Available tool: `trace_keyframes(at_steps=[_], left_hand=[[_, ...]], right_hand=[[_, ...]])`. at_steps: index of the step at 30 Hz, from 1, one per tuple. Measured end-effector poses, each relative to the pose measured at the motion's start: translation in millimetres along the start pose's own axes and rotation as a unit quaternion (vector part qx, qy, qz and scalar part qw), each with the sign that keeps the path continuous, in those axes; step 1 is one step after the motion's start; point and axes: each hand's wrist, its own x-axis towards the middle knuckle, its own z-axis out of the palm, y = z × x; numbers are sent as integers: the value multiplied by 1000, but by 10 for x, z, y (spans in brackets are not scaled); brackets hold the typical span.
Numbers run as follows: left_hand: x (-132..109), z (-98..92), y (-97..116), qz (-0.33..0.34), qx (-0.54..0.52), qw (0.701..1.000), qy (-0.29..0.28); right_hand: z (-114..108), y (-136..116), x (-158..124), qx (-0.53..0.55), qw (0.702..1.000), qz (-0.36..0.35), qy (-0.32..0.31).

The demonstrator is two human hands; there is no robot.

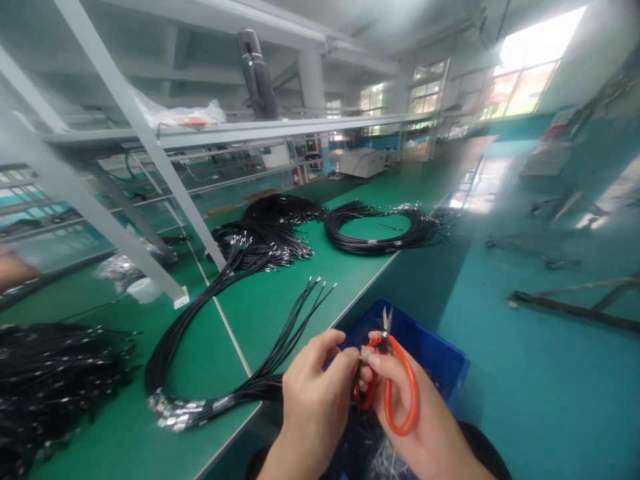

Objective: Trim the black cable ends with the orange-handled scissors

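My right hand (425,427) grips orange-handled scissors (393,383), blades pointing up, over a blue bin (430,350) at the bench edge. My left hand (313,393) is closed in a pinch right beside the scissors, its fingertips meeting my right thumb on something too small to make out. A bundle of black cables (220,347) with metal-tipped ends lies looped on the green bench (125,433) just left of my hands.
More coils of black cable lie farther along the bench (385,230) and at the far left (55,380). A slanted white frame post (145,153) stands on the bench. A plastic bag (125,273) lies by its foot. A teal floor runs to the right.
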Motion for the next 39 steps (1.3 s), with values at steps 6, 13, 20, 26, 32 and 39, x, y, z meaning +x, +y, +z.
trace_keyframes(at_steps=[6, 13, 20, 26, 32, 39], left_hand=[[-26, 9, -24, -150, -195, 967, -62], [-80, 146, 20, -237, -379, 892, -63], [-95, 132, -51, -235, -359, 901, -71], [-68, 136, -39, -261, -378, 887, -52], [-51, 140, -65, -270, -390, 878, -57], [-43, 137, 17, -254, -370, 890, -80]], right_hand=[[46, -17, 0, 16, 1000, -16, 9], [59, 15, 6, -14, 999, -29, -15], [87, -35, 70, -141, 983, -114, 16], [37, -1, 62, -200, 966, -160, 42], [-86, 39, 57, -333, 888, -312, 61], [-105, 72, 106, -508, 744, -432, 37]])
